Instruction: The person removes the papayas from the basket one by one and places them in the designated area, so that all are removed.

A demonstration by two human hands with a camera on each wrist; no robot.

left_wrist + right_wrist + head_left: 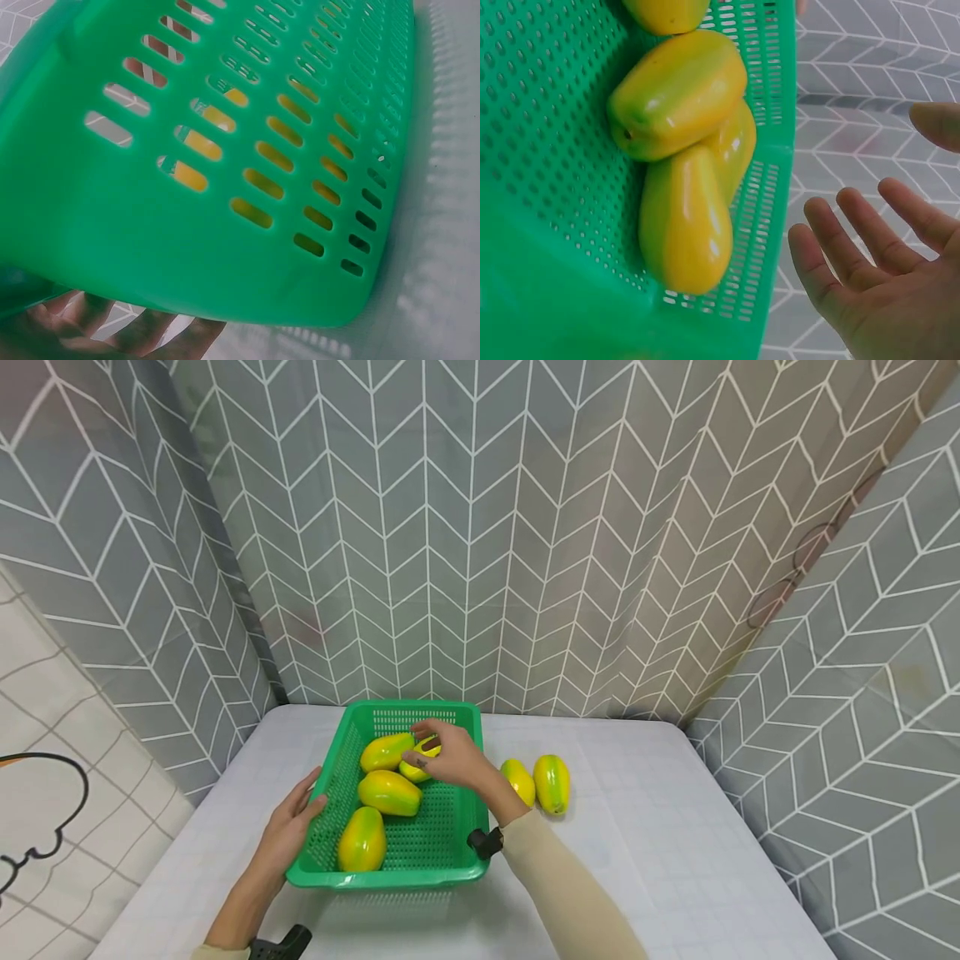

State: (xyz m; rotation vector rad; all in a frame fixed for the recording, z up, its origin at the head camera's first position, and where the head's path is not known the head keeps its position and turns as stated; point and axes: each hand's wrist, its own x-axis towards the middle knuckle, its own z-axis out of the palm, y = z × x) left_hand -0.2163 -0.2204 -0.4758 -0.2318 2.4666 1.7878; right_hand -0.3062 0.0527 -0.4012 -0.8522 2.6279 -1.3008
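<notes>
A green plastic basket (450, 877) with perforated walls stands on the table, holding several yellow-green papayas (389, 793). My left hand (288, 827) grips its left rim; in the left wrist view some fingers (142, 330) show past the basket's edge. Inside the basket's far half, my right hand (453, 758) hovers over a papaya (414, 770) and partly covers it. The right wrist view shows that right hand (885, 262) with fingers extended and apart, nothing in it, beside the basket wall. Papayas (686, 217) lie against one another there.
Two more papayas (552, 783) lie on the white tabletop (645, 843) just right of the basket, one partly behind my right forearm. Grey chevron-patterned curtains (480, 527) hang behind the table and at both sides.
</notes>
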